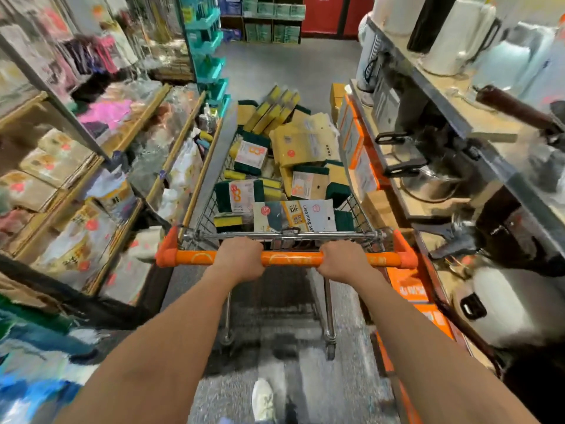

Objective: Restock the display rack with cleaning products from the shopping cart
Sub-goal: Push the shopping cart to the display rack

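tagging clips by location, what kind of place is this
Most likely a household goods store aisle. Both hands grip the orange handle of a shopping cart piled with packaged sponges, between stocked shelves and kettles on display.

Shop aisle w/ stocked shelves (128, 130) both sides, shopping cart (211, 179) of packaged sponges (247, 154).

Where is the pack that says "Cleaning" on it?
In the head view, the cleaning set pack lies at the near end of the shopping cart, just past the orange handle, on top of sponge packs.
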{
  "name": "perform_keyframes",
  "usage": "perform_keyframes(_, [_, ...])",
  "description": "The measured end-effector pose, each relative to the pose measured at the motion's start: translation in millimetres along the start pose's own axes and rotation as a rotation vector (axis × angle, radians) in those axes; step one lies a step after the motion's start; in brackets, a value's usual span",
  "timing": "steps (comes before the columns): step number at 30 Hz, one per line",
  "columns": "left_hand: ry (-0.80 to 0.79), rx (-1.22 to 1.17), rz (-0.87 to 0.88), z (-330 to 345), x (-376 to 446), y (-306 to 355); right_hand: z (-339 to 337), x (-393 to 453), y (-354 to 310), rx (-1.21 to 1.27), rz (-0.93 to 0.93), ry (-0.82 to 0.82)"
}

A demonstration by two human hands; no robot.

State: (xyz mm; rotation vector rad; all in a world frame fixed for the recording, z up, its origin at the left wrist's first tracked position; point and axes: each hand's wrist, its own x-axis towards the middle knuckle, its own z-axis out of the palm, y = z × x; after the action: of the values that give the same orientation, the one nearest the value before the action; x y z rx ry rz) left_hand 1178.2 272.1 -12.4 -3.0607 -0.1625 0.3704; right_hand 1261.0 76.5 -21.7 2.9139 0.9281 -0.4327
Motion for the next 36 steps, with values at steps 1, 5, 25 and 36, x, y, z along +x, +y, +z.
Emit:
perform_keyframes(1, [-0.001,-0.002,0.012,-4,19,-7,-6,18,4,0.007,0.003,-0.001])
perform_keyframes(5, [0.021,-0.05,0.069,-16,97,-32,-23,84,30,0.008,0.024,0.02])
perform_keyframes(25, [-0.09,0.021,-0.075,-103,483,-158,-137,450,165,-0.049,0.008,-0.041])
perform_keyframes(36, [-0.046,0.037,-0.085,-145,700,-208,-193,668,237,-0.033,-0.01,0.009])
